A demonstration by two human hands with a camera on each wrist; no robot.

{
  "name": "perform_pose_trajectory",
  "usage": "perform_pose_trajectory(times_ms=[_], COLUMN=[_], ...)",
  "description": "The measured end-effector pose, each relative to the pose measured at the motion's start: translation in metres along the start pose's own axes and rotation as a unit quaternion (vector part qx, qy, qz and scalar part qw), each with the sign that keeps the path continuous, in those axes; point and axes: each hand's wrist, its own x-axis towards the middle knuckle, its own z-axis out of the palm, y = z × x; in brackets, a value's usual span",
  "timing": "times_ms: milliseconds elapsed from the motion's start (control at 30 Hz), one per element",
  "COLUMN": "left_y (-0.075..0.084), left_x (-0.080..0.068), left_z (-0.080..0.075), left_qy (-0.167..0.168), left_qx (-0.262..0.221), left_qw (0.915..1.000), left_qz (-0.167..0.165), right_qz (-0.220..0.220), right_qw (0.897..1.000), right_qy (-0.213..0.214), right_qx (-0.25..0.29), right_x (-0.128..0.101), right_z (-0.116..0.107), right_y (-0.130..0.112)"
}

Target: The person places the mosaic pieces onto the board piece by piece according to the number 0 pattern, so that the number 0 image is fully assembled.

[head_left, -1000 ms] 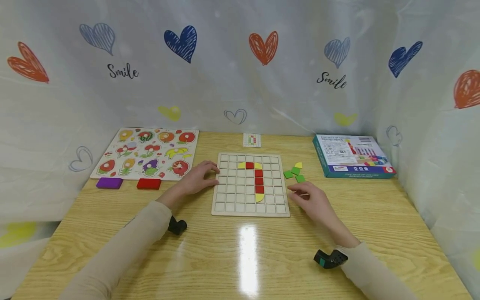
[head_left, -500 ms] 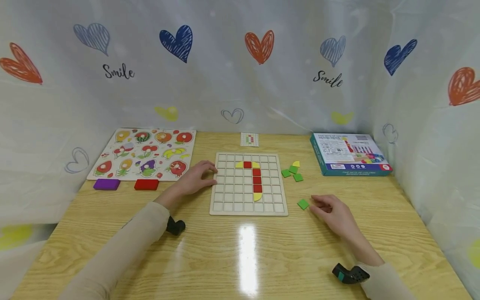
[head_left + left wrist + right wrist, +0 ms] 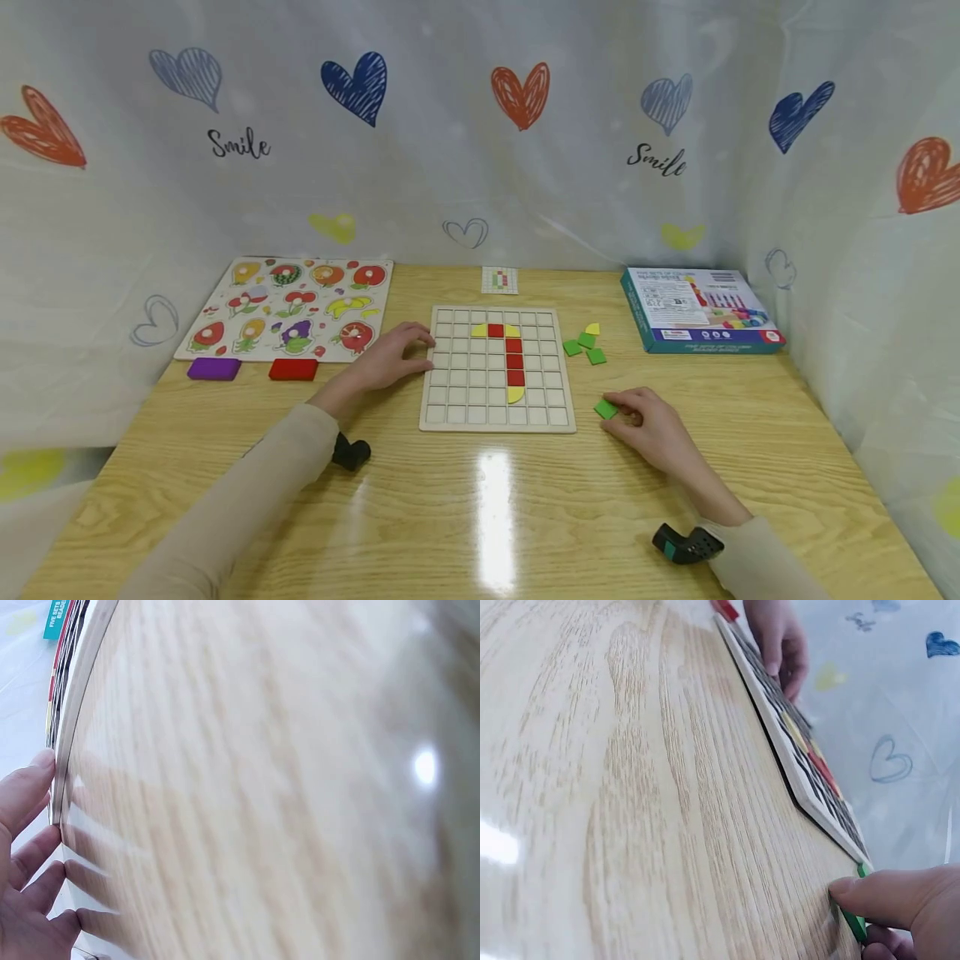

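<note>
Where it hovered beside, right hand (image 3: 651, 427) now pinches green tile (image 3: 605, 408).

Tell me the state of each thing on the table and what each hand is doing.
Grid board: flat, partly filled with red and yellow tiles.
Green tile: on the table, pinched by the right hand.
Left hand: resting against the board's left edge.
Loose tiles: lying beside the board.
Box: closed, flat.
Fruit puzzle: flat, pieces in place.
</note>
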Motion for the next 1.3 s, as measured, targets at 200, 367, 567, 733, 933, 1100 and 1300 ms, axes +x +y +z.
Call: perform_pose_trajectory(times_ms=[200, 367, 567, 733, 933, 1100, 1300], left_y=[0.001, 0.0002, 0.0006, -0.0002, 0.0004, 0.0011, -0.0006], left_x=[0.0027, 0.0023, 0.0015, 0.0013, 0.0008, -0.0001, 0.0013], left_z=[0.0004, 0.0004, -0.0002, -0.0004, -0.0007, -0.0013, 0.0002], left_qy=[-0.006, -0.005, -0.002, -0.001, -0.002, -0.002, -0.001], left_qx=[0.005, 0.004, 0.0, 0.004, 0.003, 0.001, -0.003], left_qw=[1.0, 1.0, 1.0, 1.0, 1.0, 1.0, 1.0], left_qz=[-0.004, -0.001, 0.006, 0.006, 0.002, -0.004, 0.001], right_qz=[0.0, -0.006, -0.003, -0.001, -0.006, -0.003, -0.007], right_qw=[1.0, 1.0, 1.0, 1.0, 1.0, 1.0, 0.999], right_qy=[0.004, 0.009, 0.011, 0.002, 0.006, 0.013, 0.028], right_qx=[-0.004, 0.0, 0.0, 0.004, -0.002, -0.008, 0.015], right_x=[0.0009, 0.0011, 0.0018, 0.0009, 0.0019, 0.0042, 0.0079], right_z=[0.0009, 0.0004, -0.0007, -0.0013, -0.0006, 0.0007, 0.0025], right_y=[0.0002, 0.0006, 0.0021, 0.0018, 0.0, -0.0011, -0.0036])
